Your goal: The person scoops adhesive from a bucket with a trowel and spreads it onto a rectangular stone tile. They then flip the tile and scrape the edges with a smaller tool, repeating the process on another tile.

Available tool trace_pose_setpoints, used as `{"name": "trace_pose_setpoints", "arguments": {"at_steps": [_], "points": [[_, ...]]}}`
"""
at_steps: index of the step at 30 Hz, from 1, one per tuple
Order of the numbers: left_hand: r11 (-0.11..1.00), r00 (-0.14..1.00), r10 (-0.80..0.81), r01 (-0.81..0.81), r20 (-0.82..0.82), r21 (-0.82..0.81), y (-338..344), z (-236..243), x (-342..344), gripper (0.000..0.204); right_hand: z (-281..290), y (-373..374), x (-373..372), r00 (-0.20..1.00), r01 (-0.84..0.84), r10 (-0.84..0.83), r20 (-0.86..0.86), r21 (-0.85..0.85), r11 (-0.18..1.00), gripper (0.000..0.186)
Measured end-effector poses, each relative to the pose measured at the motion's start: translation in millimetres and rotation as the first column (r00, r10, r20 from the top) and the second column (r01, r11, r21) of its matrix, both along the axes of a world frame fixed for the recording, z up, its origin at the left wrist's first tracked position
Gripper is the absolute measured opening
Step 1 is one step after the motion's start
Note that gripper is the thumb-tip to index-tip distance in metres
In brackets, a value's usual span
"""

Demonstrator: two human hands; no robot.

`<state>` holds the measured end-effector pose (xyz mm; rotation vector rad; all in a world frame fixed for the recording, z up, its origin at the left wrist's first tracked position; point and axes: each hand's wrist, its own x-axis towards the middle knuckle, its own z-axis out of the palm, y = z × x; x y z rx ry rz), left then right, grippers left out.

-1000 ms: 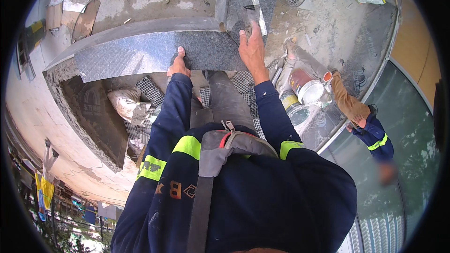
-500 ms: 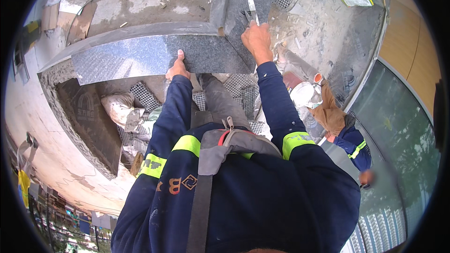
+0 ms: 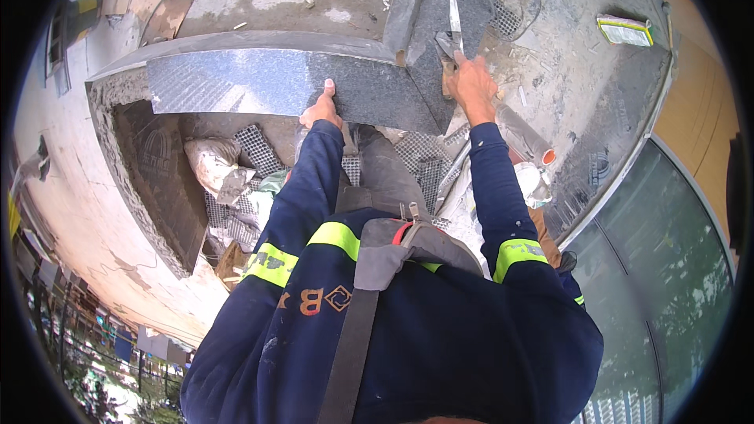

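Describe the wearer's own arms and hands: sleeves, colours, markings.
Left sleeve and right sleeve are long and navy, reaching the wrists. Each has a fluorescent yellow-green band with worn greyish patches: left band, right band. Pale specks mark the right sleeve. Left hand and right hand show no gloves.

Bright daylight fills the view, laying pale glare over the left part of the stone slab (image 3: pixel 279 78) and reflections across the glass panels (image 3: pixel 675 275). Straight edges bow toward the black, rounded rim.
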<state>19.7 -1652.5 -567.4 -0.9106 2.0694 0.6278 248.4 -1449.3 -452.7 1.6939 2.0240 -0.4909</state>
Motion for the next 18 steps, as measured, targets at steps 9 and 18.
{"name": "trace_pose_setpoints", "arguments": {"at_steps": [9, 18], "points": [[0.991, 0.991, 0.135, -0.135, -0.003, -0.006, 9.3, 27.4, -6.6, 0.133, 14.2, 59.8, 43.9, 0.950, 0.147, -0.204, -0.238, -0.234, 0.961, 0.052], [0.976, 0.968, 0.193, -0.171, -0.163, 0.137, -8.5, -17.5, 7.7, 0.122, -11.2, 50.2, -81.7, 0.510, -0.005, -0.441, -0.738, -0.515, 0.857, 0.053]]}}
